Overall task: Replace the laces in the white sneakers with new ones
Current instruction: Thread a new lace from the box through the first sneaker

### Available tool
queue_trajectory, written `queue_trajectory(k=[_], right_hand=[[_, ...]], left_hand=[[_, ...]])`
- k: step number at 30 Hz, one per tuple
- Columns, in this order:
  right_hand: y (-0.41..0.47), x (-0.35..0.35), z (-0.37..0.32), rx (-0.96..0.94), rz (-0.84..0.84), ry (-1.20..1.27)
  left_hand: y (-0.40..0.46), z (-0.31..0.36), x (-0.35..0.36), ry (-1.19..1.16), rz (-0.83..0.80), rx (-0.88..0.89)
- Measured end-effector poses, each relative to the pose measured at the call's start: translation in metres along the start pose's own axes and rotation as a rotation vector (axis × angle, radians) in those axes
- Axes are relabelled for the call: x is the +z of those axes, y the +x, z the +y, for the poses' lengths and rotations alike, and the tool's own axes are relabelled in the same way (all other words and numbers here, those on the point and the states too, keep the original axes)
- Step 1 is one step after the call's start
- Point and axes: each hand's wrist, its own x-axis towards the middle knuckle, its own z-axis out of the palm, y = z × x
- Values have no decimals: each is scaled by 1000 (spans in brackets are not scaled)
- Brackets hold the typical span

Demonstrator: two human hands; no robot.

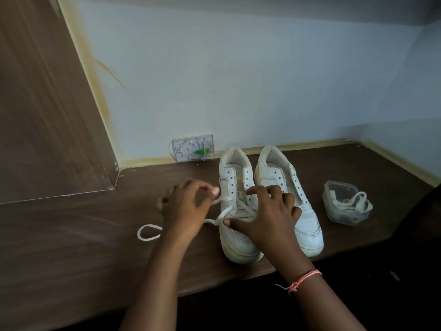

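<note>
Two white sneakers stand side by side on the dark wooden desk (71, 247), toes toward me. The left sneaker (235, 187) has a white lace (149, 232) threaded through its lowest eyelets; the lace trails left in a loop on the desk. My left hand (185, 209) pinches one lace end just left of that shoe's eyelets. My right hand (267, 216) rests on the left sneaker's toe and tongue, fingers curled over the lace area; whether it holds the lace is hidden. The right sneaker (303, 204) has bare eyelets.
A clear plastic container (341, 199) with another white lace spilling over its rim sits right of the shoes. A white wall box with a green connector (193, 150) is fixed behind them. A wooden panel (43, 103) rises at left; the desk's front edge runs near my wrists.
</note>
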Motion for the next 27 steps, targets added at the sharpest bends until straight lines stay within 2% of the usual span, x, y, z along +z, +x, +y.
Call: queue_trajectory(k=[4, 11, 13, 16, 18, 19, 20, 21, 24, 27], right_hand=[[0, 0, 0, -4, -7, -10], [0, 3, 1, -7, -3, -14], [0, 2, 1, -5, -1, -8], [-2, 2, 1, -10, 0, -17], [-2, 2, 1, -10, -2, -19], [-2, 2, 1, -10, -1, -22], [-2, 2, 2, -12, 0, -26], [-2, 2, 3, -14, 4, -30], [-2, 2, 3, -23, 15, -41], [0, 3, 2, -24, 20, -41]], left_hand=[[-6, 18, 17, -26, -83, 73], [-5, 21, 28, -72, -113, 76], [4, 7, 26, -202, 56, -5], [24, -26, -2, -434, 514, -383], [23, -43, -25, -414, 655, -635], [21, -46, -30, -355, 637, -712], [17, -44, -31, -279, 576, -712], [12, -39, -28, -201, 507, -620], [6, -17, -8, -3, 227, -178], [0, 11, 8, 63, -27, 4]])
